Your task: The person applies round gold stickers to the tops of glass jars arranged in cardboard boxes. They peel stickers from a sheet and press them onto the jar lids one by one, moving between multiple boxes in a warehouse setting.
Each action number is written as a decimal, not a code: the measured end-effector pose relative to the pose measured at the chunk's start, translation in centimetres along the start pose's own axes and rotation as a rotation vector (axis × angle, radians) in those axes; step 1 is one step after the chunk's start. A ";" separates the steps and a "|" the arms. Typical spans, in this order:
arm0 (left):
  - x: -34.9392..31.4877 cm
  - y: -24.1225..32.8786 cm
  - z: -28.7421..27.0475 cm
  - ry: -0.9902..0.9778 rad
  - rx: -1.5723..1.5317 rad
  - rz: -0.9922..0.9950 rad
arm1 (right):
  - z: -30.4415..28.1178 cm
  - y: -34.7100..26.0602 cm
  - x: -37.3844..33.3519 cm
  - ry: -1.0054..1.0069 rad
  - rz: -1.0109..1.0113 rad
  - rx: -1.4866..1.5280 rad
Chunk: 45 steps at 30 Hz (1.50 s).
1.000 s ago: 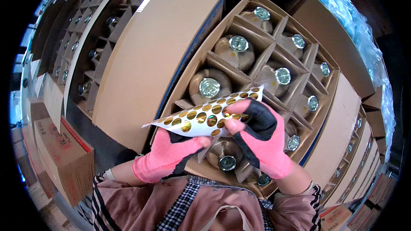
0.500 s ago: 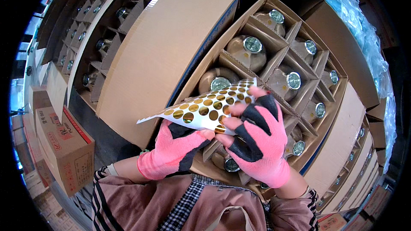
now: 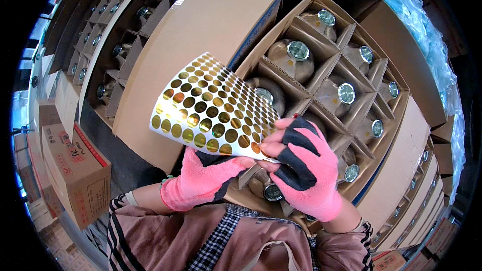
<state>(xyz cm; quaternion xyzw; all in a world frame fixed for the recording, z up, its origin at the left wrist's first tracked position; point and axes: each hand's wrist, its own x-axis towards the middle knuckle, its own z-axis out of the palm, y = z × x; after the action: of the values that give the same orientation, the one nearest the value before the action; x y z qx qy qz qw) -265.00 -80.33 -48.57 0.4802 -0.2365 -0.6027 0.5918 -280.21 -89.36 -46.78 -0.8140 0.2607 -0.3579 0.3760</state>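
A white sheet covered with rows of round gold stickers [image 3: 206,103] curls over the near left part of an open carton [image 3: 401,113]. My left hand [image 3: 198,178], in a pink and black glove with bare fingertips, grips the sheet's near edge, thumb on top. In a matching glove, my right hand [image 3: 311,170] pinches the sheet's right corner with thumb and fingers. Whether a loose sticker is between those fingertips cannot be made out. Beneath, glass bottles [image 3: 288,65] with clear round mouths stand upright in cardboard dividers; the sheet and my hands hide some of them.
A carton with a large brown flap [image 3: 201,35] stands to the left, with more divided cartons of bottles [image 3: 120,50] beyond. At the far left is a closed printed carton [image 3: 75,170]. Clear bluish plastic wrap [image 3: 422,35] lies at the right, above further cartons [image 3: 401,170].
The sheet has swung up and leftward, now fanning out with more sticker rows showing. Both hands stay nearly in place at its near edge and right corner.
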 end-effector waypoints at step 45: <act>0.8 0.1 0.1 0.082 -0.051 -0.080 | -0.8 0.9 -1.0 0.009 -0.263 -0.224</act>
<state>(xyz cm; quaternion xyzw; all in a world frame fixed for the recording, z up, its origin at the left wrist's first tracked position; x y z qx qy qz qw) -264.95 -81.10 -48.67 0.4985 -0.1772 -0.6113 0.5885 -281.60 -89.58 -47.51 -0.8763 0.1919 -0.3761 0.2319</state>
